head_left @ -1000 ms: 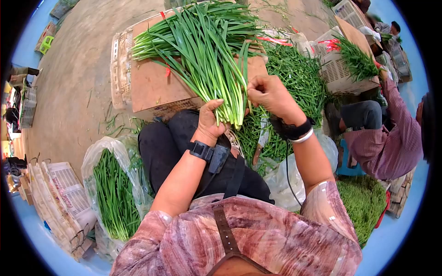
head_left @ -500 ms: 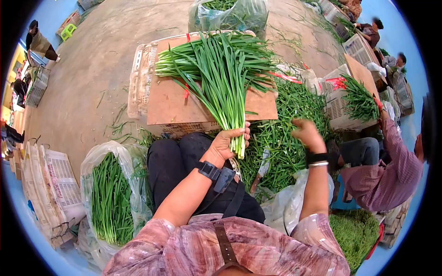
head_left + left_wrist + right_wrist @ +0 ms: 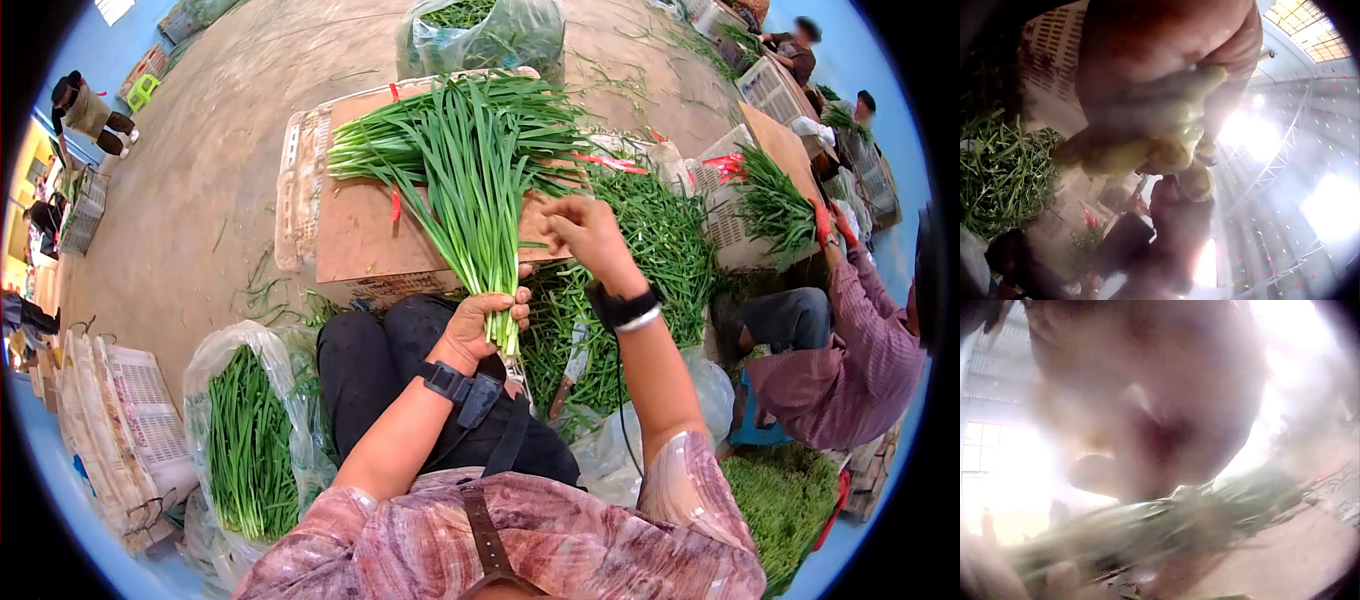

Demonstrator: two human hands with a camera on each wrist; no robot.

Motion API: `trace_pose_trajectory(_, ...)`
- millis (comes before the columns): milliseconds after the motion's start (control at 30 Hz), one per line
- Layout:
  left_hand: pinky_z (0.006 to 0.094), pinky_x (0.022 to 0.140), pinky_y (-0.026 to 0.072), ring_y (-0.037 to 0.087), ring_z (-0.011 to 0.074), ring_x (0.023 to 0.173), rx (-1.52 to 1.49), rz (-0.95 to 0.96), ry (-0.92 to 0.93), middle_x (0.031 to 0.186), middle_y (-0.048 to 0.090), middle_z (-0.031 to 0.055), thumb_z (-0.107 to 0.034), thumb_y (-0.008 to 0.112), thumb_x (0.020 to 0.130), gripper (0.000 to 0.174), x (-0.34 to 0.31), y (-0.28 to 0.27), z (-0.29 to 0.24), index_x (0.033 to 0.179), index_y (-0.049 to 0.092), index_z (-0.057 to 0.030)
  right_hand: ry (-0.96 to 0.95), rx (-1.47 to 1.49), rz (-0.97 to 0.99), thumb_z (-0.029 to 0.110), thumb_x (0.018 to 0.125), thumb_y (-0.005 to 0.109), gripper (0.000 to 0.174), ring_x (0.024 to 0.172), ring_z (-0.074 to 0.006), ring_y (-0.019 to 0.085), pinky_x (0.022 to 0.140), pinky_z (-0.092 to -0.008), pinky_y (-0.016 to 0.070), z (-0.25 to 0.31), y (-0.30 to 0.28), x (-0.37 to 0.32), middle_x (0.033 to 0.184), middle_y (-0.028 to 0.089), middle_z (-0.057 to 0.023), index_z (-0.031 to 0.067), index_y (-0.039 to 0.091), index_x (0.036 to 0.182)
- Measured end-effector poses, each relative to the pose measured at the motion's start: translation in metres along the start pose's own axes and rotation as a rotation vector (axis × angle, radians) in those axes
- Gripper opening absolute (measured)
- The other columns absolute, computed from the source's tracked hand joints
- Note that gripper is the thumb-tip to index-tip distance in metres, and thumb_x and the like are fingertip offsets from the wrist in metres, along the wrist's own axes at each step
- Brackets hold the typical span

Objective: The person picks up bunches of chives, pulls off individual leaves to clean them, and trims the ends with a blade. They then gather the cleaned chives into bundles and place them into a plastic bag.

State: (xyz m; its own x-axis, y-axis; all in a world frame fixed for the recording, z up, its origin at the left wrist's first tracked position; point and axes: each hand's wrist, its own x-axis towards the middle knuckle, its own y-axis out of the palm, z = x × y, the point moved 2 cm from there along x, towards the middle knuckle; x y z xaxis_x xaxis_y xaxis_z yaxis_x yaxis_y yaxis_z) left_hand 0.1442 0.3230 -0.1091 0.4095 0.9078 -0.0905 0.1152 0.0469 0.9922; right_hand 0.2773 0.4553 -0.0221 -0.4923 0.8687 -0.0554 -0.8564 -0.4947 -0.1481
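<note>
My left hand (image 3: 472, 328) grips a bunch of garlic chives (image 3: 487, 220) round its pale stems, just above the cut ends. The green leaves fan away over a brown board (image 3: 365, 240). Under them lies another pile of chives (image 3: 365, 150), its pale ends to the left. In the left wrist view the stem ends (image 3: 1175, 147) poke out of the fist, blurred. My right hand (image 3: 600, 240) hovers right of the bunch, fingers loosely bent toward the stems, with nothing visible in them. The right wrist view shows this hand (image 3: 1147, 406) blurred, close over green leaves.
A knife (image 3: 572, 365) lies on loose green leaves (image 3: 650, 270) to the right. A plastic bag of chives (image 3: 255, 440) stands at left, beside stacked crates (image 3: 130, 430). Another bag (image 3: 490, 50) is behind the board. A person (image 3: 850, 360) sits at right.
The right hand swung from the stems out to the right over the loose leaves, then came back toward the bunch. The left hand keeps its grip. The head view has shifted.
</note>
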Motion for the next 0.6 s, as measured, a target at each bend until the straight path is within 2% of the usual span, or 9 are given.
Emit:
trace_pose_trajectory(33, 0.0322, 0.071, 0.0502, 0.054, 0.0168, 0.076, 0.011, -0.002, 0.004, 0.091, 0.052, 0.0081, 0.0, 0.055, 0.079, 0.057, -0.001, 0.0, 0.0, 0.133, 0.039, -0.0037, 0.012, 0.046, 0.028, 0.005, 0.085, 0.058, 0.015, 0.058, -0.01, 0.058, 0.051, -0.0222, 0.0482, 0.002, 0.009, 0.01, 0.075, 0.063, -0.0062, -0.0054, 0.06, 0.096)
trace_pose_trajectory(100, 0.0314, 0.07, 0.0502, 0.053, 0.0162, 0.074, 0.064, -0.025, 0.021, 0.091, 0.052, 0.0074, -0.002, 0.056, 0.079, 0.055, -0.002, 0.003, 0.001, 0.132, 0.041, -0.003, -0.055, -0.237, -0.064, 0.007, 0.082, 0.062, 0.018, 0.06, -0.0095, 0.059, 0.053, -0.0218, 0.0488, -0.041, 0.016, 0.043, 0.075, 0.063, -0.0039, -0.0047, 0.061, 0.096)
trace_pose_trajectory(167, 0.0309, 0.068, 0.0503, 0.053, 0.0159, 0.074, 0.139, -0.062, 0.025, 0.09, 0.051, 0.007, -0.004, 0.058, 0.079, 0.052, -0.003, 0.002, -0.001, 0.129, 0.042, -0.0018, 0.074, -0.487, -0.096, 0.008, 0.08, 0.064, 0.022, 0.059, -0.0086, 0.058, 0.054, -0.0214, 0.0482, 0.018, 0.033, 0.024, 0.073, 0.062, -0.0014, -0.0045, 0.062, 0.098)
trace_pose_trajectory(300, 0.0321, 0.067, 0.0523, 0.057, 0.0184, 0.078, 0.331, -0.079, 0.12, 0.097, 0.056, 0.0124, -0.007, 0.065, 0.077, 0.05, -0.01, 0.011, -0.004, 0.122, 0.047, 0.0022, 0.028, 0.177, -0.016, 0.006, 0.08, 0.062, 0.029, 0.054, -0.0047, 0.05, 0.048, -0.0192, 0.0402, 0.017, 0.036, 0.024, 0.072, 0.06, 0.0007, -0.0048, 0.058, 0.107)
trace_pose_trajectory(367, 0.0322, 0.071, 0.0538, 0.061, 0.0203, 0.08, 0.336, -0.034, 0.173, 0.106, 0.06, 0.0165, -0.005, 0.068, 0.075, 0.048, -0.015, 0.035, -0.009, 0.12, 0.05, 0.0011, 0.077, -0.004, -0.128, 0.012, 0.076, 0.065, 0.034, 0.062, -0.0046, 0.059, 0.06, -0.0206, 0.0485, 0.01, 0.024, 0.022, 0.07, 0.065, -0.0001, -0.0033, 0.061, 0.106)
trace_pose_trajectory(467, 0.0379, 0.08, 0.0545, 0.062, 0.0271, 0.095, 0.162, 0.005, 0.106, 0.12, 0.054, 0.0228, -0.01, 0.061, 0.079, 0.054, -0.011, 0.017, -0.011, 0.127, 0.043, 0.0062, 0.042, -0.114, -0.094, 0.006, 0.079, 0.058, 0.022, 0.054, -0.0048, 0.051, 0.049, -0.0201, 0.0407, -0.048, 0.016, 0.04, 0.07, 0.06, 0.0013, -0.0026, 0.063, 0.099)
trace_pose_trajectory(500, 0.0394, 0.082, 0.0541, 0.062, 0.0287, 0.098, 0.088, -0.012, 0.082, 0.123, 0.053, 0.0238, -0.01, 0.059, 0.079, 0.056, -0.01, 0.014, -0.011, 0.129, 0.041, 0.0072, 0.026, -0.105, -0.1, 0.004, 0.079, 0.056, 0.019, 0.052, -0.0056, 0.05, 0.047, -0.0205, 0.0388, -0.038, 0.022, 0.033, 0.071, 0.06, -0.0002, -0.0026, 0.065, 0.094)
trace_pose_trajectory(567, 0.0512, 0.099, 0.0422, 0.052, 0.038, 0.115, -0.118, 0.025, 0.036, 0.129, 0.048, 0.0259, -0.011, 0.056, 0.077, 0.06, -0.01, 0.006, -0.011, 0.132, 0.037, 0.0086, 0.029, -0.047, -0.071, 0.002, 0.079, 0.054, 0.016, 0.052, -0.0073, 0.05, 0.045, -0.0217, 0.0384, -0.035, 0.027, 0.028, 0.073, 0.06, -0.0029, -0.0028, 0.066, 0.088)
trace_pose_trajectory(600, 0.0528, 0.1, 0.0404, 0.049, 0.0399, 0.118, -0.132, 0.026, 0.043, 0.129, 0.047, 0.0263, -0.011, 0.056, 0.077, 0.061, -0.012, 0.008, -0.011, 0.132, 0.037, 0.0082, 0.051, 0.007, -0.034, 0.001, 0.078, 0.054, 0.015, 0.052, -0.0081, 0.052, 0.045, -0.0226, 0.0398, -0.046, 0.028, 0.03, 0.075, 0.061, -0.0041, -0.0031, 0.066, 0.087)
